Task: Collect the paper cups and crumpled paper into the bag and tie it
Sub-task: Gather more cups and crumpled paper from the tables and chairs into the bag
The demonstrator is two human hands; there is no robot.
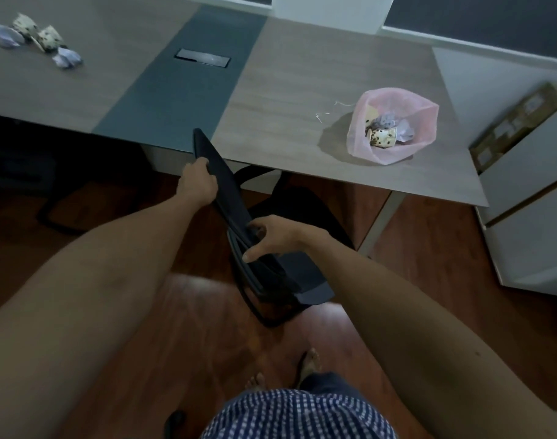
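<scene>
The pink plastic bag (pixel 394 122) stood open near the desk's (pixel 289 90) right front corner, thin and translucent, its mouth wide and untied. Inside lay at least one spotted paper cup (pixel 383 137) on its side among pale crumpled paper (pixel 388 120); how many pieces were in there could not be told. Near the far left corner, well apart from the bag, lay two more spotted cups (pixel 38 34) and two lilac paper balls (pixel 67 58), bunched together. Between person and desk stood a black office chair (pixel 236 201), its backrest angled across the front edge. The left hand (pixel 196 182) had its fingers curled around the backrest's top rim; the right hand (pixel 272 234) clasped it lower down, thumb apart, fingers wrapped round the edge. A white cabinet (pixel 530 198) stood beyond the right edge.
</scene>
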